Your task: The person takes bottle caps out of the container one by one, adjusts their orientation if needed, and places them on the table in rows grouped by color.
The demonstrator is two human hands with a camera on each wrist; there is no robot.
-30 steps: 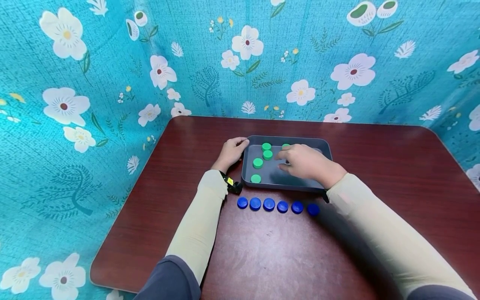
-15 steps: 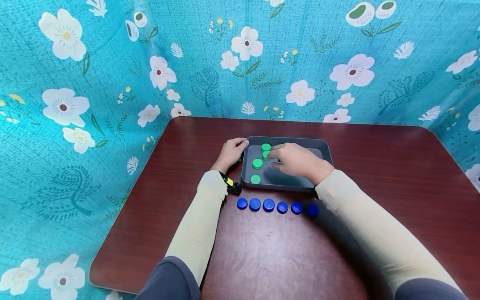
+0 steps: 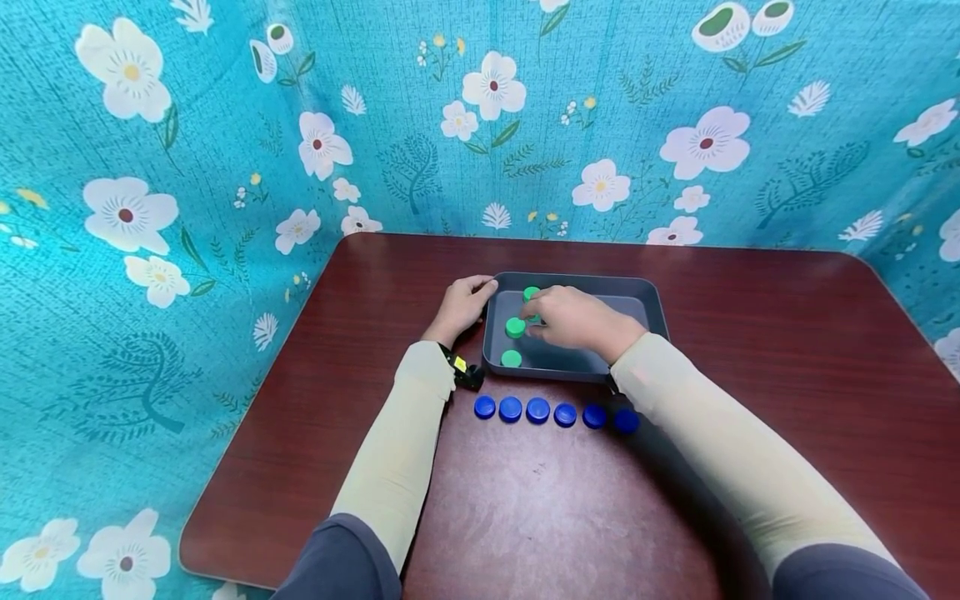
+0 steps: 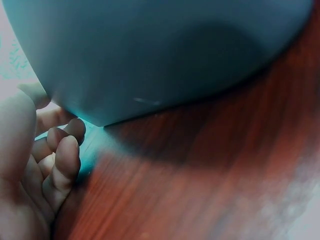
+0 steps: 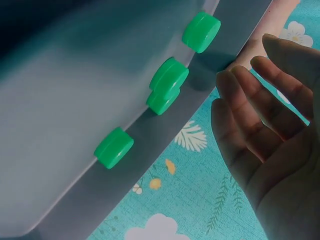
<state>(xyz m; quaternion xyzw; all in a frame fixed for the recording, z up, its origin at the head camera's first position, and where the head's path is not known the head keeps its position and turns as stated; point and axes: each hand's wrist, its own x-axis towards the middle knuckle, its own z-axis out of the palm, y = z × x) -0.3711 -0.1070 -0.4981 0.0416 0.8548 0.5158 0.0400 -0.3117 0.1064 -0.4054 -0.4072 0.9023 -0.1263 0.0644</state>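
My left hand (image 3: 457, 310) grips the far left corner of a dark grey tray (image 3: 654, 292); in the left wrist view its fingers (image 4: 66, 157) curl beside the tray's outer wall. Over the inside of the tray reaches my right hand (image 3: 576, 321), fingertips close to the green bottle caps. One green cap (image 3: 515, 327) lies just left of those fingertips, another (image 3: 512, 358) near the front left corner, and a third (image 3: 531, 293) at the back. Further green caps (image 5: 114, 147) show in the right wrist view, where the right fingers (image 5: 240, 100) are loosely bent with nothing between them.
Several blue bottle caps (image 3: 537, 409) form a row on the brown table (image 3: 525, 517) in front of the tray. A blue flowered curtain (image 3: 420, 108) hangs behind and to the left of the table.
My right hand has moved left across the tray, from the right of the green caps to over them, and now hides some. My left hand and the blue caps have stayed in place.
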